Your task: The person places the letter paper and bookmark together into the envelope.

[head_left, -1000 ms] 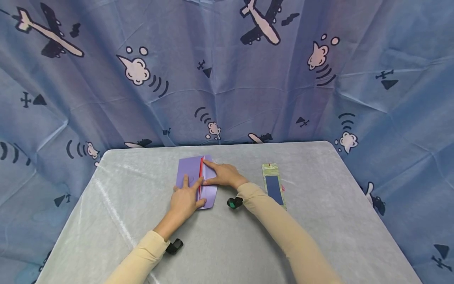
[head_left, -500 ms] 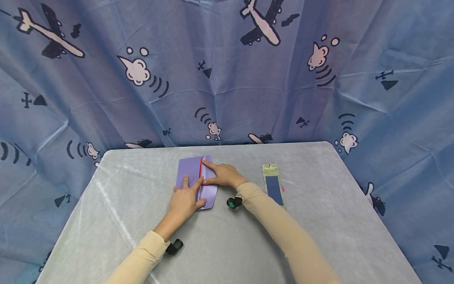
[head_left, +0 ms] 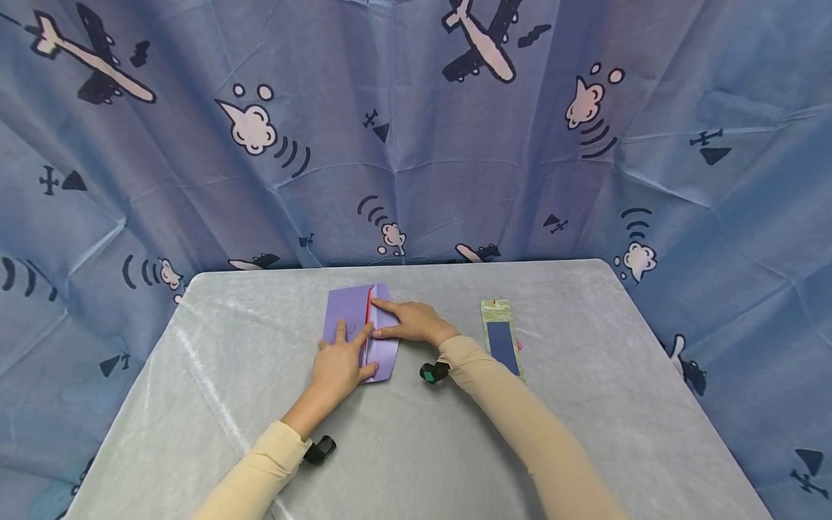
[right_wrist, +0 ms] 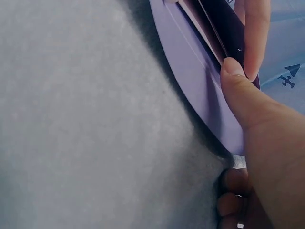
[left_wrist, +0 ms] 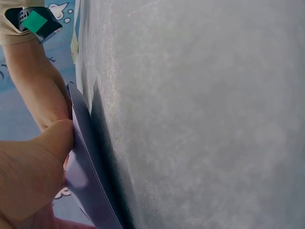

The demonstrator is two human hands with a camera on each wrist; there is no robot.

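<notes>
A purple envelope (head_left: 347, 303) lies on the table with its flap side up, and a red strip (head_left: 368, 307) shows along its opening. My left hand (head_left: 334, 367) rests on the envelope with fingers spread, its thumb near the lower edge. My right hand (head_left: 414, 321) touches the flap at the opening with its index finger and thumb stretched out. In the right wrist view the right thumb (right_wrist: 236, 81) lies at the rim of the opening, close to a left fingertip. The other right fingers are curled low beside the envelope. The right index finger is hidden there.
A green patterned card with a dark blue panel (head_left: 502, 348) lies right of the right forearm, partly covered by it. The grey cloth-covered table (head_left: 617, 375) ends at a blue curtain (head_left: 416, 130) printed with planes. Black wrist cameras hang under both wrists.
My right wrist has shifted very slightly to the right, and its index fingertip sits a little lower on the flap. The left hand and the envelope stay in place.
</notes>
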